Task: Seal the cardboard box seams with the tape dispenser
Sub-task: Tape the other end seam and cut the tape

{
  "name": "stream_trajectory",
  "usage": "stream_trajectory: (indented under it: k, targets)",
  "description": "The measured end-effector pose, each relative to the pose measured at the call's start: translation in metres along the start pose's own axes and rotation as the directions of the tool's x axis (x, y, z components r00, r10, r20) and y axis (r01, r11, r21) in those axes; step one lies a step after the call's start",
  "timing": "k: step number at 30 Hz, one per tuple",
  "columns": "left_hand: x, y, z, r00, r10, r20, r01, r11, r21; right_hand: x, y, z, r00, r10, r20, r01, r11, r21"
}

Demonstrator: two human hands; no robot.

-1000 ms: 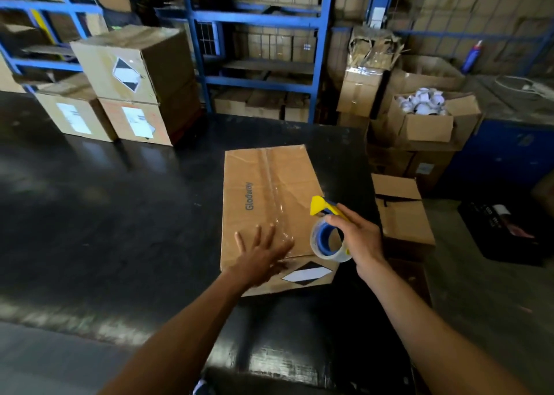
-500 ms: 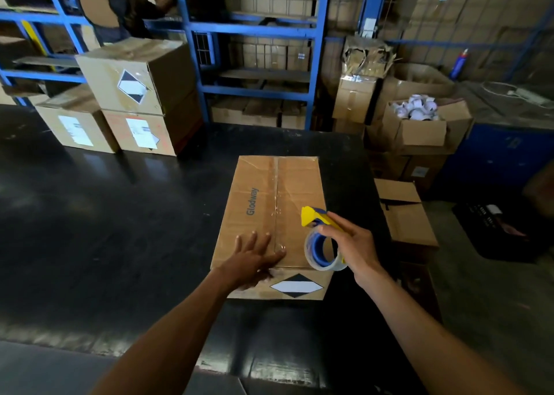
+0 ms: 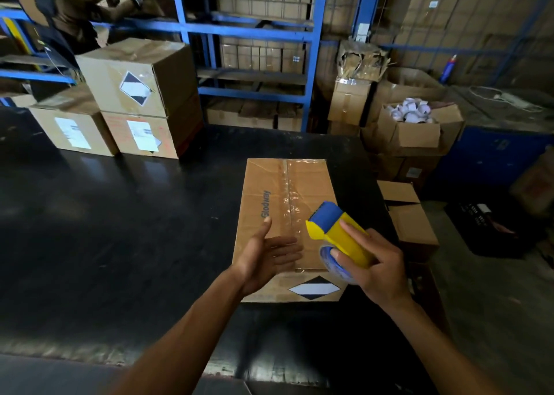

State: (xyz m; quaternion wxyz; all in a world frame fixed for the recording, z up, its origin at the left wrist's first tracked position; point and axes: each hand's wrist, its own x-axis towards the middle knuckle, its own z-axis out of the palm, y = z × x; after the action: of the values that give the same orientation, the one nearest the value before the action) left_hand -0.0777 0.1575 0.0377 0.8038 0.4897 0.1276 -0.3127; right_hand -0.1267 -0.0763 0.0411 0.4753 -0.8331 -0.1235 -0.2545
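box (image 3: 287,214) at bench's (image 3: 120,229) near-right edge, centre seam taped | dispenser (image 3: 338,238) gripped by right hand (image 3: 374,268), left hand (image 3: 269,256) spread above lid | next: tape end to be laid on an unsealed seam

Dim warehouse light throughout. The glossy black table (image 3: 120,229) carries soft, pale reflections, brightest along its near edge. Shelving bends at the frame edges from the wide lens. Corners fall dark, and fine detail is soft and smeared.

Dim warehouse: blue steel shelving (image 3: 311,64) behind a glossy black table (image 3: 120,229).
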Motion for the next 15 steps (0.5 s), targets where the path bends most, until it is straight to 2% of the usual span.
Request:
stream_trajectory:
  k: [2, 4, 10, 15]
  targets:
    - [-0.012, 0.003, -0.002, 0.996, -0.006, 0.087, 0.017, 0.993, -0.119, -0.005, 0.001, 0.006, 0.991, -0.115, 0.063, 0.121, 0.987, -0.103]
    - [-0.019, 0.004, -0.005, 0.997, -0.002, 0.083, 0.013, 0.990, -0.141, -0.013, 0.006, 0.015, 0.977, -0.158, 0.146, 0.184, 0.965, -0.186]
    - [-0.029, 0.000, -0.019, 0.995, 0.017, -0.096, -0.029, 0.992, -0.125, -0.014, 0.001, 0.036, 0.949, -0.214, 0.230, 0.251, 0.956, -0.149]
    - [-0.019, -0.008, -0.022, 0.952, -0.003, -0.305, -0.058, 0.980, -0.189, -0.004, -0.003, 0.047, 0.938, -0.152, 0.311, 0.213, 0.962, -0.171]
